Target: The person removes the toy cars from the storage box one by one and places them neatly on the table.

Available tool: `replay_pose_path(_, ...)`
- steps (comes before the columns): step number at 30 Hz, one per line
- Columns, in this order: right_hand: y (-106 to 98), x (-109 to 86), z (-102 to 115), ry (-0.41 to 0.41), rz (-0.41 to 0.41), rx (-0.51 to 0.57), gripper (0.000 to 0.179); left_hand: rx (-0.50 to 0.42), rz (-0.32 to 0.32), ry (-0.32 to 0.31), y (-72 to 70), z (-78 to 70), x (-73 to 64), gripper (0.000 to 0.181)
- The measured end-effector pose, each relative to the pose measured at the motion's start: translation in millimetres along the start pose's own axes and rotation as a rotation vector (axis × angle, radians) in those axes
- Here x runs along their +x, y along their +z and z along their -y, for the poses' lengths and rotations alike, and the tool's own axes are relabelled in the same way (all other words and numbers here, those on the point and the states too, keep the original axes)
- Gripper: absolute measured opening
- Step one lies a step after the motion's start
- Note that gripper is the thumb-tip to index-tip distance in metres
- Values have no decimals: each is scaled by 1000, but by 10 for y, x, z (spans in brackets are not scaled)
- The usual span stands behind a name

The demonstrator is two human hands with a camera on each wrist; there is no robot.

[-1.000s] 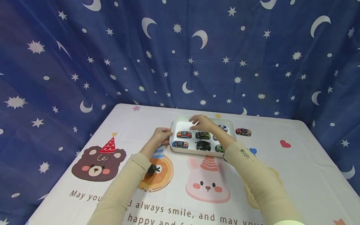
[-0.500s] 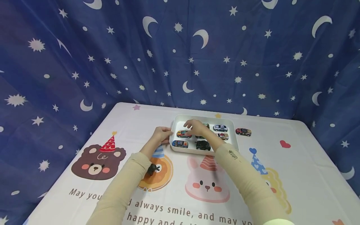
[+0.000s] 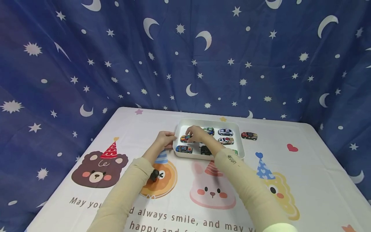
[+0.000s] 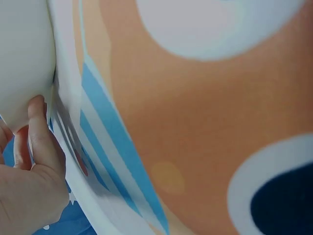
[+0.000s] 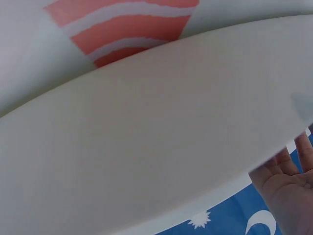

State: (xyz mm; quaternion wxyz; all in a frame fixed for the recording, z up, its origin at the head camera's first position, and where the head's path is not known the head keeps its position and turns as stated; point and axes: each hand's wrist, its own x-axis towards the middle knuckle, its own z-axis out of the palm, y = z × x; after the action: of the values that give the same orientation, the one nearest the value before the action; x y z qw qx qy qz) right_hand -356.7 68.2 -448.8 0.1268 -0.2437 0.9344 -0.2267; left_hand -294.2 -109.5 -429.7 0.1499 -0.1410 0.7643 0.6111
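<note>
In the head view a white tray [image 3: 208,157] holds several small toy cars. My left hand [image 3: 166,139] grips its left end; in the left wrist view the thumb presses the tray's outer wall, with other fingers beyond the edge. Inside the tray, my right hand [image 3: 197,133] reaches over the left part, thumb and forefinger apart around a red-and-yellow toy car [image 3: 184,138]. That car still lies on the tray floor. Nearer stands a blue toy car [image 3: 184,149]. In the right wrist view the tray wall hides the right fingertips.
White-and-blue [image 3: 225,132], red-and-white [image 3: 226,140], green [image 3: 209,130] and black [image 3: 205,150] toy cars fill the tray's middle and right. A dark red toy car [image 3: 249,136] lies outside, right of it. A small black object [image 3: 154,175] sits near the left forearm.
My right hand has moved left and lower, from above the tray's back to the red-and-yellow toy car. The left hand stays at the tray's left end.
</note>
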Motion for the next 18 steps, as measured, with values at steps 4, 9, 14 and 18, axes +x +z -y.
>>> replay_pose_path(4, 330, 441, -437, -20, -22, -80, 37, 11, -13, 4, 3, 18, 1, 36)
replay_pose_path(9, 111, 152, -44, 58, 18, -119, 35, 20, -18, 2, -10, 28, 5, 35)
replay_pose_path(14, -85, -219, 390, 81, 12, -183, 27, 4, -18, -6, -17, 31, -2, 35)
replay_pose_path(18, -114, -253, 433, 94, 7, -188, 27, -1, -9, 0, -10, 8, -10, 35)
